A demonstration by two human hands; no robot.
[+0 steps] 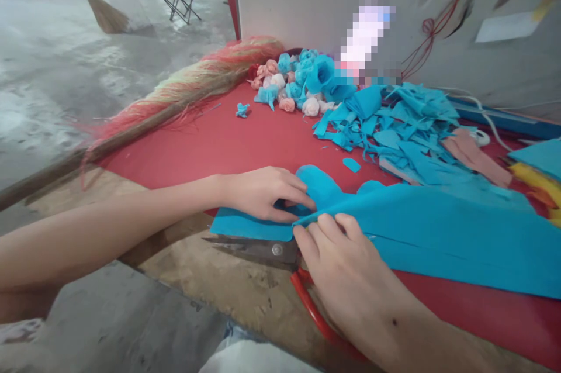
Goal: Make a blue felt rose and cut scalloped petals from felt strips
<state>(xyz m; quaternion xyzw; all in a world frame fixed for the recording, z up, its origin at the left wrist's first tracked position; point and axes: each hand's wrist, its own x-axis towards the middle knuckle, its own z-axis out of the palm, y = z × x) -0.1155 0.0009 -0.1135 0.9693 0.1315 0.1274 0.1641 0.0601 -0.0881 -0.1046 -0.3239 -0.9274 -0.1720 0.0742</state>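
Note:
A long blue sheet of what looks like crepe paper (447,227) stretches across the front of the table, partly folded over. My left hand (274,192) has its fingers curled at the sheet's left end, thumb and fingertips pinching a fold. Close beside it, my right hand (346,268) grips the same edge with bent fingers; its fingertips are partly hidden. Under the right hand lie scissors (263,249) with dark blades pointing left and red handles, not gripped. Rounded blue petal shapes (318,183) stick up just behind my left hand.
Blue scraps (403,121) are heaped at the back right. Blue, pink and white paper flowers (302,80) are piled behind. A bundle of pink and yellow strands (193,83) and a wooden pole (144,130) lie along the left edge. A blurred-out bright patch (363,37) stands behind the pile.

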